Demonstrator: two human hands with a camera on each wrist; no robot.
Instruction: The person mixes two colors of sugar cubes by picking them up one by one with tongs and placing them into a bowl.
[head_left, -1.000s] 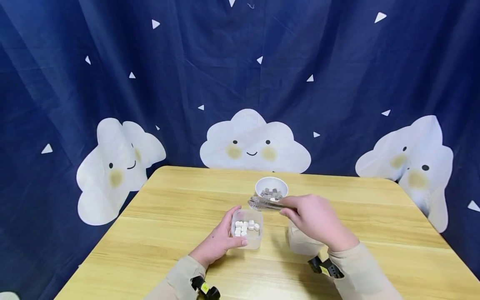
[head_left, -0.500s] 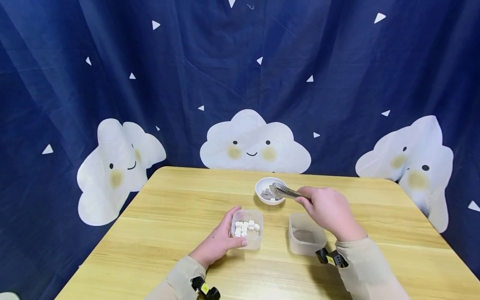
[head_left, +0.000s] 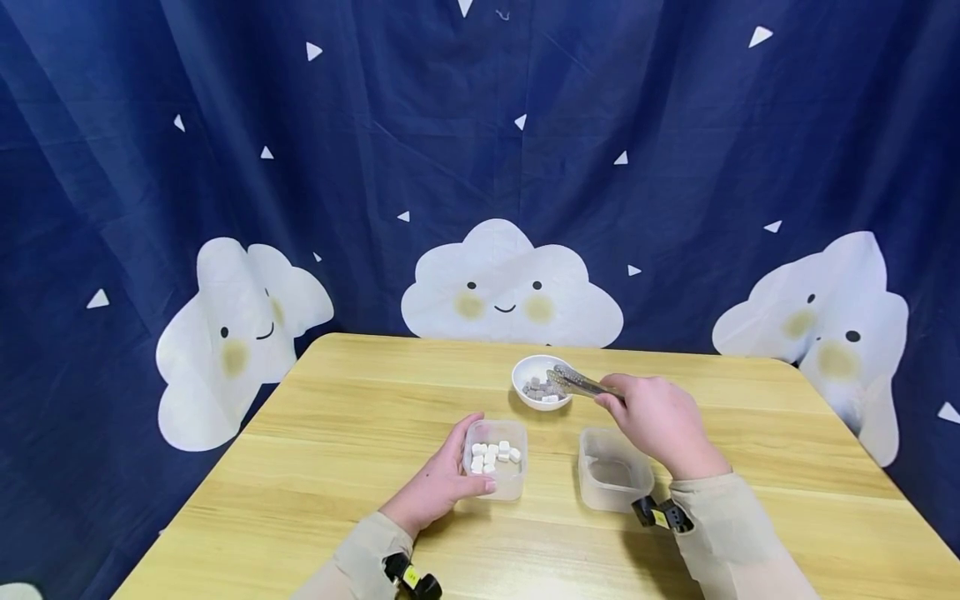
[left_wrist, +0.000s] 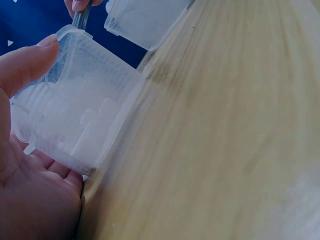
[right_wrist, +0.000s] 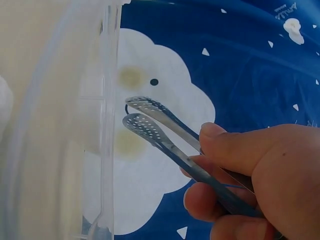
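My left hand [head_left: 438, 485] grips the side of a clear plastic container [head_left: 508, 489] that holds several white cubes [head_left: 491, 455]. Its thumb lies along the near rim, as the left wrist view also shows. In my right hand [head_left: 663, 418] is a pair of metal tongs [head_left: 588, 385] with perforated tips. Those tips reach over the right side of a white bowl [head_left: 519, 385]. Grey cubes [head_left: 535, 388] and a few white cubes [head_left: 550, 399] lie in this bowl. From the right wrist, the tongs [right_wrist: 185, 162] stand slightly apart, with nothing visible between them.
A second clear container [head_left: 611, 500] stands below my right hand, with a greyish patch at its bottom. All of this is on a wooden table [head_left: 337, 433]. Behind it hangs a dark blue curtain [head_left: 360, 167] with smiling clouds.
The right hand has carried the tongs from above the left container up and right to the bowl, uncovering the second container. White cubes in the bowl show more. The left hand stays put.
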